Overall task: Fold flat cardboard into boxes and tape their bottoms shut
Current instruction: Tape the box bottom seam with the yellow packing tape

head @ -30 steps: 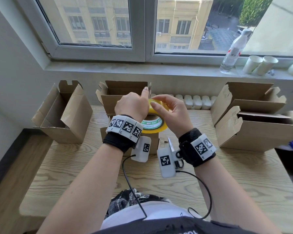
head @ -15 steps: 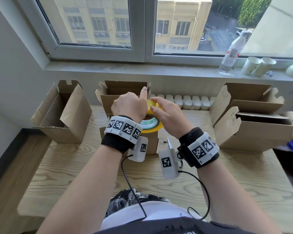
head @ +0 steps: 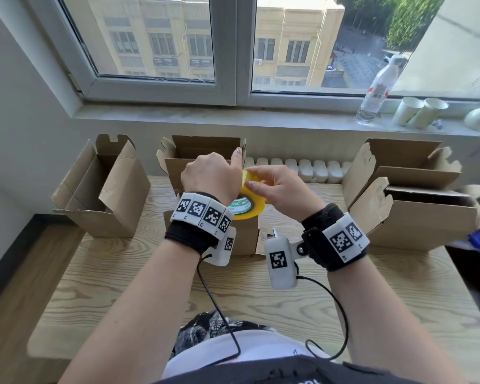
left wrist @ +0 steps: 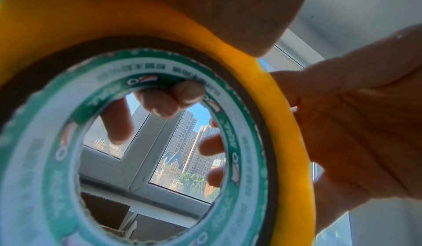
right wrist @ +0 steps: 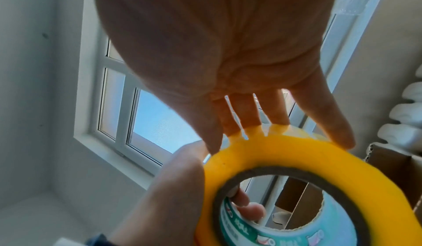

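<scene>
Your left hand point(head: 209, 180) grips the yellow tape roll point(head: 248, 207), with fingers curled through its green-printed core (the left wrist view shows two fingertips hooked over the inner rim) and the index finger sticking up. Your right hand point(head: 281, 191) meets the roll from the other side, its fingers point(right wrist: 244, 112) laid along the outer yellow winding and thumb against the near edge, pinching at the roll's surface. The roll is held tilted in the air between both hands, directly above the small cardboard box point(head: 244, 236) that stands on the wooden table point(head: 399, 286). Just behind the roll sits an open box point(head: 203, 151); another open box point(head: 100, 189) stands well to the roll's left, and two stacked boxes point(head: 416, 195) lie well to its right.
</scene>
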`<action>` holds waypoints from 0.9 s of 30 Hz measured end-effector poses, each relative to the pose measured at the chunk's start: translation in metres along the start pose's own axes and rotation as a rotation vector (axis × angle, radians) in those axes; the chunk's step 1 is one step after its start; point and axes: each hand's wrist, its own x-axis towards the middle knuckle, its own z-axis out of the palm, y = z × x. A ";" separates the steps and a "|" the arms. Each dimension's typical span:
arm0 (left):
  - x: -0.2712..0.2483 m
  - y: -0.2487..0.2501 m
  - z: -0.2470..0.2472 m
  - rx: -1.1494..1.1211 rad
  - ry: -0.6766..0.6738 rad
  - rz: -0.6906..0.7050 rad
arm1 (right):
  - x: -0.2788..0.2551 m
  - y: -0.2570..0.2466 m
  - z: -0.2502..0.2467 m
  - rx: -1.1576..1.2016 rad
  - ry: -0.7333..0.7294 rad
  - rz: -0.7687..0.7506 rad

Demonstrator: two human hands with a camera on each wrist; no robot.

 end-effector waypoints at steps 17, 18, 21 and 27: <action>0.008 0.000 -0.001 -0.015 0.073 0.002 | 0.008 -0.009 0.004 -0.060 0.034 -0.014; 0.007 0.001 -0.002 -0.017 0.072 -0.001 | 0.008 -0.009 0.005 -0.058 0.041 -0.015; 0.006 0.001 -0.002 -0.025 0.074 -0.011 | 0.008 -0.006 0.007 -0.053 0.067 -0.036; 0.009 0.001 -0.011 -0.020 0.105 0.013 | 0.000 -0.010 0.009 0.024 0.180 -0.037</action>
